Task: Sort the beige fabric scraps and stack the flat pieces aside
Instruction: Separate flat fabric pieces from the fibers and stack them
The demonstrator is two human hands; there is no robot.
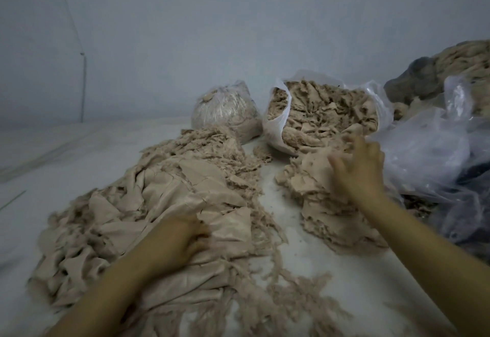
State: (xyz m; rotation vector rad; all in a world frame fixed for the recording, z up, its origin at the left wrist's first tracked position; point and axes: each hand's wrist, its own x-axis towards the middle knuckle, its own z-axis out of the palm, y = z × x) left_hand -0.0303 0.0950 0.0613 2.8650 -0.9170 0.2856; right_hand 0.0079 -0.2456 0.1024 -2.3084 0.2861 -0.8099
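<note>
Two bare forearms reach in from the bottom edge over a pale surface (pixel 305 190). At lower left, the left hand (pixel 185 241) presses knuckles-down into a wide spread of beige fabric scraps (pixel 148 204), fingers apparently curled into the cloth, though blur hides any real grip. Across a bare strip, the right hand (pixel 358 169) hovers with fingers spread over a smaller scrap heap (pixel 318 198), gripping nothing. Behind stands an open plastic bag (pixel 273 127) stuffed with scraps.

Motion-blurred right hand (pixel 356 171) fingers (pixel 334 162)
</note>
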